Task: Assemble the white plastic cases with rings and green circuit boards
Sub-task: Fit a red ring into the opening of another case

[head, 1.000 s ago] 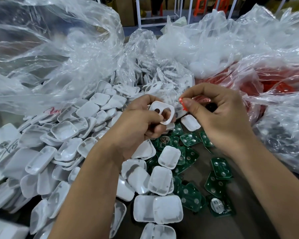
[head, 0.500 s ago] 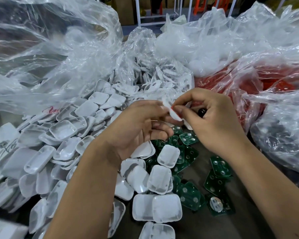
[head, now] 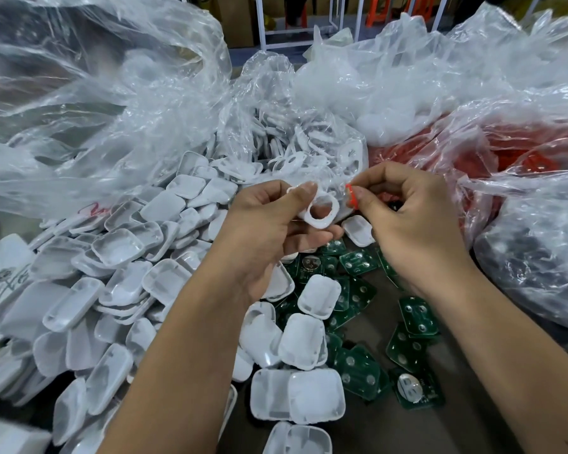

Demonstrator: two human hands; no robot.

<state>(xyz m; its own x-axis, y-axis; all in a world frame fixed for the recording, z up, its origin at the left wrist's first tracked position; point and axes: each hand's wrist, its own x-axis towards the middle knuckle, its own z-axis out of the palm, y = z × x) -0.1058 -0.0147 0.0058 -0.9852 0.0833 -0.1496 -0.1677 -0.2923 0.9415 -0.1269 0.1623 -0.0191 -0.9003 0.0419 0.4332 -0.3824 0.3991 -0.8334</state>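
Note:
My left hand (head: 269,231) grips a white plastic case front (head: 322,221) with a round hole, held up over the pile. My right hand (head: 410,221) pinches a small red ring (head: 352,196) between thumb and forefinger, just right of the case and a short gap from it. Below the hands lie several green circuit boards (head: 358,263) on the dark table. A heap of white case shells (head: 118,283) spreads to the left and in front.
Clear plastic bags surround the work spot: a big one (head: 89,93) at the left, one with white ringed case fronts (head: 295,149) in the middle, one with red parts (head: 522,158) at the right. More white shells (head: 297,396) lie near the front.
The hands were pressed together half a second ago. They have drawn apart, the case front now faces me again and the red ring shows at my right fingertips.

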